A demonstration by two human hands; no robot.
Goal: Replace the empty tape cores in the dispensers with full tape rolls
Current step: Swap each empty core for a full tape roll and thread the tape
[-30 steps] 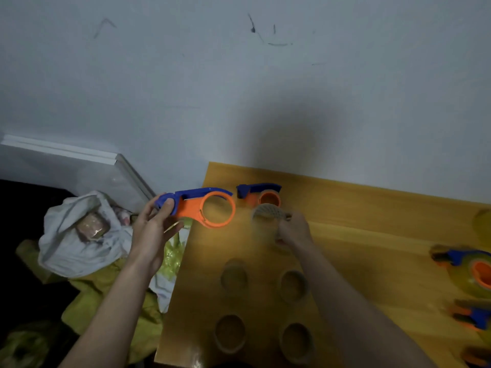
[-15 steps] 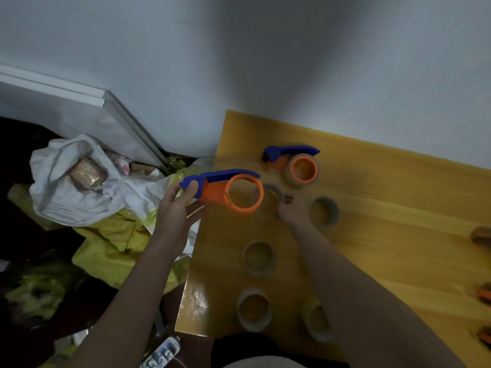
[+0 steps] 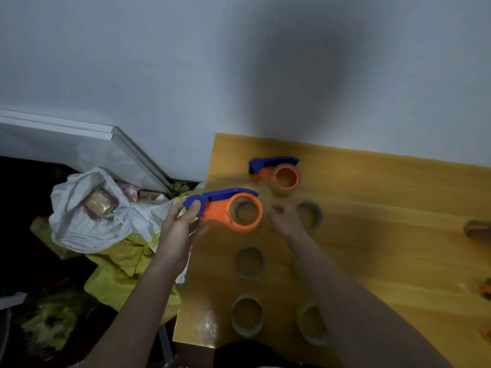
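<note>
My left hand [image 3: 176, 232] grips the blue handle of an orange-and-blue tape dispenser [image 3: 233, 212] above the table's left edge; its orange hub is bare. Through the hub I see a brown ring [image 3: 245, 212] lying on the table. My right hand [image 3: 287, 219] hovers just right of the dispenser with loosely curled fingers and holds nothing. A second dispenser [image 3: 281, 175] lies farther back with a roll on it. Several brown tape rings lie around: one [image 3: 310, 215] right of my right hand, one [image 3: 249, 262] nearer me, and two at the front edge [image 3: 247, 316] [image 3: 312, 325].
The yellow wooden table [image 3: 385, 208] stands against a pale wall. Left of it, on the floor, lie a white bag [image 3: 87, 224] and yellow plastic [image 3: 125, 264]. Blurred orange dispensers [image 3: 478, 228] sit at the right edge.
My right hand has let go of the ring it was setting down and drawn slightly right. My left hand keeps its hold on the dispenser. The view has shifted.
</note>
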